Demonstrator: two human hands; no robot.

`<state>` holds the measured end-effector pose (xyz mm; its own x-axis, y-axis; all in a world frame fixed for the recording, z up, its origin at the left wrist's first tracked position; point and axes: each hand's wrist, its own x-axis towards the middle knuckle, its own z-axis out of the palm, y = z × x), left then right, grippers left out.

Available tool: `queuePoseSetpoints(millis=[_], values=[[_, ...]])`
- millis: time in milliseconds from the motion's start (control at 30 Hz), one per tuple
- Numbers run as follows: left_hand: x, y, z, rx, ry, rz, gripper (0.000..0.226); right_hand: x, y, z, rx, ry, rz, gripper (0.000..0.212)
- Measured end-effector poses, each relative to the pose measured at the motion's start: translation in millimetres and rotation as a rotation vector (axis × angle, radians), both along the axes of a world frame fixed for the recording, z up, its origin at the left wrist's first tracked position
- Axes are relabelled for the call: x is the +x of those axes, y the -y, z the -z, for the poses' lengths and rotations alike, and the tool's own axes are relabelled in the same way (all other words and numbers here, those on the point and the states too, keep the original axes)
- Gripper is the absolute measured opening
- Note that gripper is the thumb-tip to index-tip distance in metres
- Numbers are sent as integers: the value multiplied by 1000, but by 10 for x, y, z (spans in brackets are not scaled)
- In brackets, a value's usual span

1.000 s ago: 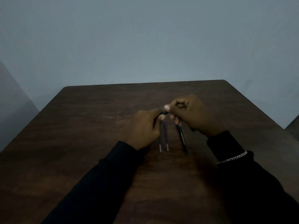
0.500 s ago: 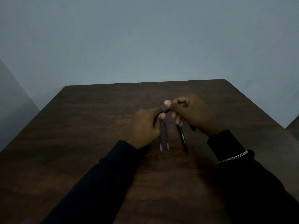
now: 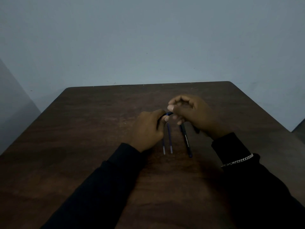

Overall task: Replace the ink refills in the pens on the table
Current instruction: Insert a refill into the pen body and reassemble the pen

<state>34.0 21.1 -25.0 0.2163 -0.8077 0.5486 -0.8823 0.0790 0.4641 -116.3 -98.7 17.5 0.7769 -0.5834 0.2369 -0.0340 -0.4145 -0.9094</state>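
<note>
My left hand [image 3: 148, 129] and my right hand [image 3: 196, 116] meet above the middle of the dark wooden table [image 3: 82, 129]. Both grip a dark blue pen [image 3: 168, 114], of which only a short piece shows between the fingertips. Below the hands two thin blue ink refills [image 3: 170, 139] lie side by side on the table, their pale ends toward me; the left refill is partly hidden by my left hand. A black pen [image 3: 186, 140] with white lettering lies just right of them, its far end under my right hand.
The table's far edge [image 3: 148, 85] meets a plain grey-blue wall. A silver bracelet [image 3: 237, 161] sits on my right sleeve. Dark sleeves cover both forearms over the near half of the table.
My right hand's fingers have loosened and lifted slightly at the pen's end, and the short blue section between the two hands shows a little more. The refills and black pen lie unmoved.
</note>
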Motion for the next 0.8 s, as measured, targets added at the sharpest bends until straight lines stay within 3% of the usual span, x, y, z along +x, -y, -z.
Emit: queuePoseSetpoints(millis=[100, 300, 467, 600, 700, 800], values=[[-6, -9, -13, -8, 12, -5, 25, 3, 15, 17, -60, -52, 40, 33], [-20, -1, -20, -18, 9, -4, 22, -16, 29, 6, -39, -10, -46, 5], [-24, 1, -2, -6, 9, 2, 20, -44, 37, -9, -26, 6, -112, 27], [-8, 12, 6, 5, 3, 10, 19, -5, 29, 9, 75, 6, -20, 13], [0, 7, 11, -3, 4, 13, 21, 11, 29, 29, -7, -69, 50, 37], [-13, 13, 19, -14, -7, 24, 19, 6, 40, 38, 3, -36, 28, 27]])
